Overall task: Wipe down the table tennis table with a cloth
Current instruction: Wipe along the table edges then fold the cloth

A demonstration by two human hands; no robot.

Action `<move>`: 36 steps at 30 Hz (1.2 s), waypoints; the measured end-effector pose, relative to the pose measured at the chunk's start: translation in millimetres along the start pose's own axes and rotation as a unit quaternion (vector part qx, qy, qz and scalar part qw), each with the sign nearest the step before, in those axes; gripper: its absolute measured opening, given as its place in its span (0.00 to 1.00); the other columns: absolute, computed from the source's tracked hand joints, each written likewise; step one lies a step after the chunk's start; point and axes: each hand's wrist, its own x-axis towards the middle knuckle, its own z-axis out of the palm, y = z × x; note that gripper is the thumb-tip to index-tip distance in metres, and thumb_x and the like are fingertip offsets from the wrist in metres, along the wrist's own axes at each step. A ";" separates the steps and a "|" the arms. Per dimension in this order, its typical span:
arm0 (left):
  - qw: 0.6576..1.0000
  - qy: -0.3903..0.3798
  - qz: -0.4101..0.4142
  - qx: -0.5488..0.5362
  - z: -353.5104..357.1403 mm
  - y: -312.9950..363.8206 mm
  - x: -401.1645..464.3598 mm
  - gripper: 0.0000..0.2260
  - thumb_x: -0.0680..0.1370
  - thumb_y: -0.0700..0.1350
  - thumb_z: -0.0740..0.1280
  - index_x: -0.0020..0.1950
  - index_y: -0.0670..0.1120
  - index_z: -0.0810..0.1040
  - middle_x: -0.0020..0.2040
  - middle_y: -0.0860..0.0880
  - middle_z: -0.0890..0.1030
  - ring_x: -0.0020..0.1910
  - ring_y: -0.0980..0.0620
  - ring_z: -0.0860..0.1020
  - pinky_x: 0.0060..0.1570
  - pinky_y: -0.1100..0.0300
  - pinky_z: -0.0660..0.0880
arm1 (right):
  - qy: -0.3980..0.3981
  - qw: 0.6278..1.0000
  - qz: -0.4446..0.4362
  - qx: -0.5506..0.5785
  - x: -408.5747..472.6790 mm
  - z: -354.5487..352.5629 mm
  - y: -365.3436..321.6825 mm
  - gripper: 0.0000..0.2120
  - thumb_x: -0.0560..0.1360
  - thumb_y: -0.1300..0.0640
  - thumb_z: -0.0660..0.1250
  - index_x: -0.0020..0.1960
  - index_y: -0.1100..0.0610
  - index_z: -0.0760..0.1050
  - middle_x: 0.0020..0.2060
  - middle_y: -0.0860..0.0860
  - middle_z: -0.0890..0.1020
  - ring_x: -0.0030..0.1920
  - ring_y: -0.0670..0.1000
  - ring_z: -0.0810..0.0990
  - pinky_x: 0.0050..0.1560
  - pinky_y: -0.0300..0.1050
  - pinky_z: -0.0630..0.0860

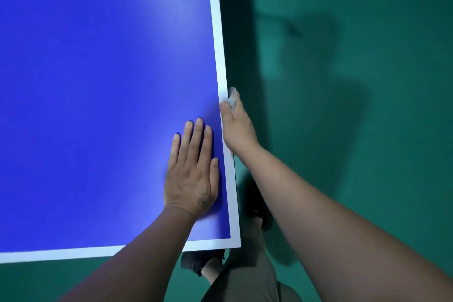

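Observation:
The blue table tennis table [98, 81] with white border lines fills the left of the head view; its near right corner lies at the lower middle. My left hand [192, 174] rests flat on the blue top near that corner, fingers straight and together. My right hand [236, 125] is at the table's right side edge, the thumb on the white line and the fingers wrapped below the edge. It grips a small grey-white cloth [230, 102] against that edge; most of the cloth is hidden by the hand.
A green floor [355, 56] spreads to the right of and below the table, with my shadow on it. My legs in olive shorts [247, 282] and dark shoes [196, 263] stand right at the table's corner.

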 end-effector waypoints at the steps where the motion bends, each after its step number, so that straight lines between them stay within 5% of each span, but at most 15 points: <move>1: 1.000 -0.005 -0.002 0.001 -0.1 0.0 0.0 0.29 0.87 0.49 0.49 0.87 0.39 0.54 0.88 0.40 0.52 0.87 0.40 0.49 0.84 0.38 0.54 | -0.001 1.000 -0.008 0.001 -8.5 0.9 5.5 0.30 0.89 0.44 0.53 0.87 0.48 0.47 0.86 0.42 0.54 0.84 0.45 0.58 0.83 0.45 0.56; 7: 1.000 -0.009 -0.008 -0.006 -1.4 0.0 0.9 0.29 0.87 0.50 0.49 0.87 0.39 0.54 0.88 0.41 0.52 0.87 0.40 0.50 0.83 0.37 0.58 | 0.002 1.000 0.008 0.020 -65.9 6.8 37.6 0.30 0.89 0.48 0.55 0.87 0.44 0.47 0.84 0.35 0.54 0.82 0.37 0.55 0.77 0.34 0.55; 12: 1.000 -0.004 -0.011 -0.016 -4.0 0.7 -0.1 0.29 0.87 0.50 0.50 0.86 0.39 0.56 0.87 0.40 0.54 0.87 0.40 0.53 0.82 0.36 0.60 | 0.015 1.000 0.014 -0.006 -49.9 7.9 15.6 0.29 0.89 0.48 0.54 0.87 0.47 0.48 0.85 0.39 0.55 0.83 0.40 0.57 0.76 0.33 0.57; 15: 1.000 0.002 -0.010 -0.021 -2.2 -0.5 1.5 0.29 0.87 0.49 0.52 0.86 0.39 0.58 0.87 0.41 0.55 0.87 0.40 0.54 0.82 0.36 0.60 | 0.023 0.999 0.012 -0.029 3.4 2.3 -18.0 0.28 0.89 0.47 0.53 0.87 0.51 0.51 0.85 0.47 0.59 0.81 0.47 0.63 0.68 0.33 0.58; 18: 0.999 0.005 -0.010 -0.034 -3.1 -2.2 2.0 0.28 0.87 0.49 0.55 0.86 0.40 0.59 0.87 0.42 0.56 0.87 0.40 0.54 0.82 0.36 0.60 | 0.015 0.999 0.035 -0.027 67.9 -5.7 -59.7 0.23 0.89 0.47 0.53 0.81 0.53 0.61 0.74 0.52 0.73 0.64 0.53 0.76 0.58 0.42 0.66; 20: 0.999 0.006 -0.008 -0.037 -3.2 -2.8 0.9 0.28 0.87 0.49 0.56 0.86 0.40 0.60 0.87 0.42 0.57 0.87 0.40 0.55 0.82 0.36 0.60 | 0.012 0.999 0.041 -0.009 96.5 -10.0 -80.4 0.19 0.89 0.47 0.53 0.76 0.54 0.66 0.66 0.49 0.76 0.55 0.51 0.74 0.55 0.45 0.67; 24: 0.999 0.016 -0.001 -0.028 -4.2 -4.1 0.0 0.27 0.87 0.48 0.56 0.85 0.39 0.61 0.87 0.41 0.58 0.86 0.39 0.57 0.81 0.35 0.61 | 0.027 0.999 0.045 -0.001 93.7 -4.4 -81.6 0.25 0.89 0.47 0.54 0.84 0.51 0.57 0.78 0.50 0.70 0.71 0.54 0.73 0.65 0.46 0.68; 26: 0.999 0.020 -0.003 -0.048 -7.4 -1.7 -0.6 0.26 0.86 0.47 0.57 0.84 0.39 0.64 0.86 0.42 0.61 0.85 0.40 0.60 0.80 0.35 0.63 | 0.022 0.999 0.022 -0.003 59.6 -2.4 -60.7 0.29 0.89 0.48 0.55 0.87 0.51 0.51 0.84 0.49 0.62 0.81 0.51 0.64 0.76 0.45 0.63; 30: 0.979 0.093 -0.122 -0.136 -25.4 4.8 36.5 0.21 0.84 0.46 0.63 0.76 0.41 0.76 0.78 0.45 0.75 0.73 0.41 0.76 0.70 0.44 0.72 | -0.024 0.999 0.025 0.007 -10.4 -6.4 -17.1 0.32 0.89 0.48 0.56 0.87 0.49 0.46 0.85 0.40 0.53 0.84 0.42 0.54 0.82 0.43 0.54; 32: 0.967 0.133 -0.173 -0.130 -37.2 -1.5 88.9 0.22 0.85 0.47 0.63 0.78 0.42 0.73 0.77 0.43 0.74 0.73 0.40 0.75 0.70 0.46 0.71 | -0.031 0.998 0.042 0.033 -15.5 -6.6 -11.7 0.32 0.89 0.50 0.57 0.87 0.49 0.46 0.85 0.37 0.53 0.83 0.39 0.54 0.81 0.38 0.54; 36: 0.966 0.151 -0.187 -0.097 -50.8 -33.6 211.4 0.24 0.87 0.50 0.60 0.82 0.45 0.69 0.84 0.40 0.65 0.84 0.38 0.62 0.80 0.43 0.64 | -0.029 0.998 0.039 0.046 17.4 -4.2 -26.6 0.32 0.89 0.51 0.56 0.87 0.52 0.46 0.85 0.39 0.52 0.84 0.41 0.53 0.83 0.45 0.52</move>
